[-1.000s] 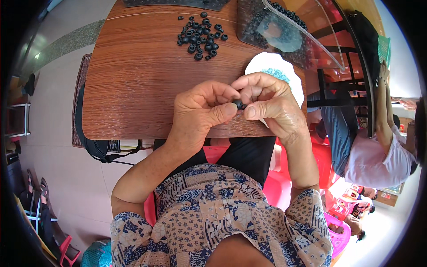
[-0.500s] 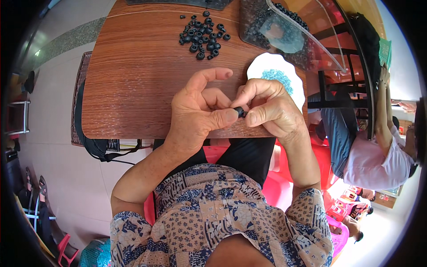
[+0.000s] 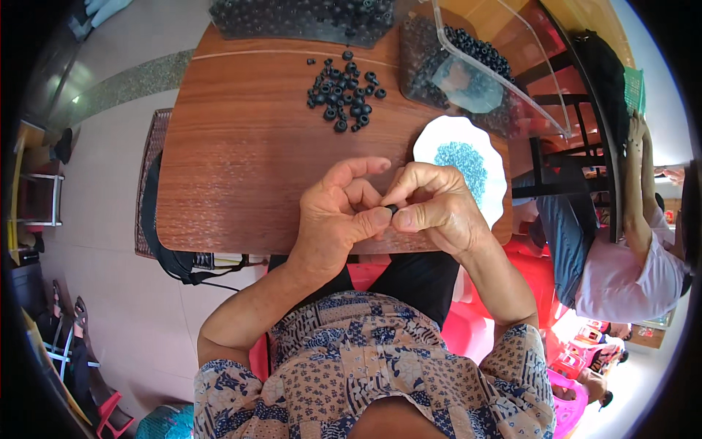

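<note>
Near the table's front edge, my left hand (image 3: 327, 219) pinches a small black rounded piece (image 3: 392, 208), rubbery in look, between thumb and fingers; its index finger sticks out. From the other side my right hand (image 3: 444, 211) grips the same piece with thumb and forefinger. The fingertips cover most of it. Beyond my hands lies a loose pile of similar black pieces (image 3: 340, 91), some with a visible hole. A white scalloped plate (image 3: 431, 135) holding tiny blue bits sits just past my right hand.
Two clear bins of black pieces stand at the far side: one bin (image 3: 307, 36) behind the pile, another bin (image 3: 420, 73) to its right. The wooden table (image 3: 227, 161) has a rounded front-left corner. Another person (image 3: 621, 278) is at the right, and a red stool (image 3: 113, 413) stands lower left.
The whole view has shifted, so the table sits lower and more of the far bin shows. Both hands keep their pinch on the black piece, which is now more covered by fingertips.
</note>
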Available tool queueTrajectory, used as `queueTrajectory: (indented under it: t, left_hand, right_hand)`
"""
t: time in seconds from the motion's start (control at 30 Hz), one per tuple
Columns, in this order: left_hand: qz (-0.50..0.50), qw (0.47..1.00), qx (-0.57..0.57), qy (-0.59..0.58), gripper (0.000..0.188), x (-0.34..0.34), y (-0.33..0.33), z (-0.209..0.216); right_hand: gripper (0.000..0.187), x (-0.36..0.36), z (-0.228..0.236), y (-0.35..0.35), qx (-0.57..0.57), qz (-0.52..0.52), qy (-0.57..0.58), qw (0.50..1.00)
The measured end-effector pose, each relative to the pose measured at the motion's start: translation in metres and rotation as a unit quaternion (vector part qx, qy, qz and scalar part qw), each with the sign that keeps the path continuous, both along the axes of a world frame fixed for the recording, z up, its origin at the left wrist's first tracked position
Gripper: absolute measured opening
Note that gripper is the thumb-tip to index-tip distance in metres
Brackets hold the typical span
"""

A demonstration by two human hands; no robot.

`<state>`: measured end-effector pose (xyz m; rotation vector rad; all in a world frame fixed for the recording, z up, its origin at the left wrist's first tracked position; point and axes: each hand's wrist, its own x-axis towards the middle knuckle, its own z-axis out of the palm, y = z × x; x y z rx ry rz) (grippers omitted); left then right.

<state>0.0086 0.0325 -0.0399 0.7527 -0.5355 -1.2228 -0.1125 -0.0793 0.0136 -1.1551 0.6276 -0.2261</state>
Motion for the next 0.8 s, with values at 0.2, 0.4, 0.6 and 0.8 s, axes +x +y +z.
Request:
queueTrajectory:
  t: [0.2,0.4,0.6,0.8]
  left_hand:
    - [0.01,0.995,-0.004,-0.103,0.031,0.014,0.002,0.017]
    - [0.095,0.935,0.0,-0.341,0.017,0.041,-0.004,0.032]
    - [0.304,0.744,-0.057,-0.592,0.02,0.128,-0.075,0.082]
    - [0.361,0.518,0.088,-0.77,0.042,0.201,-0.143,0.114]
  right_hand:
    - [0.024,0.008,-0.002,-0.005,-0.016,0.0,0.0,1.0]
    - [0.015,0.022,0.017,-0.003,-0.102,0.001,0.054,0.993]
    - [0.011,0.017,0.019,-0.016,-0.212,0.011,0.059,0.975]
    - [0.008,0.017,0.023,-0.009,-0.211,0.016,0.055,0.976]
